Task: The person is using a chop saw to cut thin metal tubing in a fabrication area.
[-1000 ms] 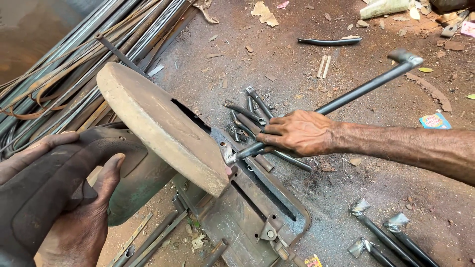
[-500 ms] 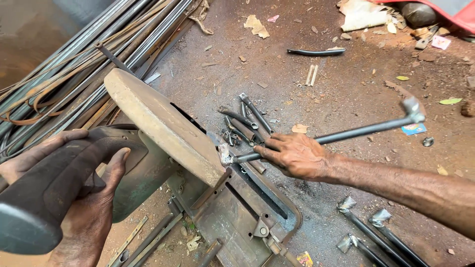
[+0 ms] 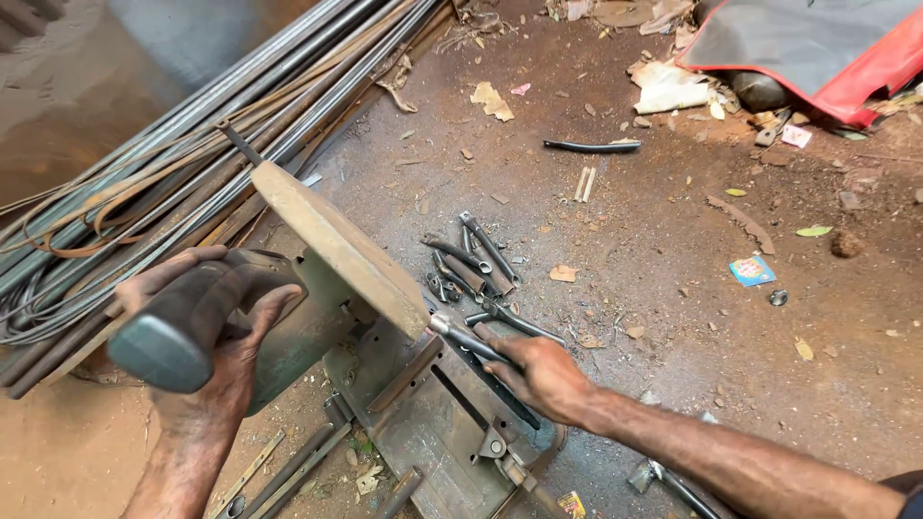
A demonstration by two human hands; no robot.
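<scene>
- Metal rod (image 3: 463, 336): a short grey piece lying on the steel base (image 3: 433, 432) of the cut-off saw, its tip just under the lower edge of the abrasive disc (image 3: 336, 245), near the base's far edge.
- Right hand (image 3: 540, 373): closed around the near end of the rod, pressing it onto the base beside the long slot.
- Left hand (image 3: 216, 365): wrapped around the saw's dark handle (image 3: 178, 332), fingers clenched over it; the disc is raised and tilted and looks just clear of the rod.
- Step in hand, as judged: positioning the workpiece under the disc ahead of a cut. The next move would call for holding the rod firm against the base, keeping the right fingers away from the disc's path, and lowering the handle steadily.
- Cut pieces (image 3: 476, 264): a small heap of short metal offcuts on the dirt floor (image 3: 673, 288), just beyond the base.
- Long steel bars (image 3: 192, 154): a bundle lying along the floor's left side, behind the saw.
- Red-edged grey sheet (image 3: 817, 48): at the floor's far right corner, among paper scraps.
</scene>
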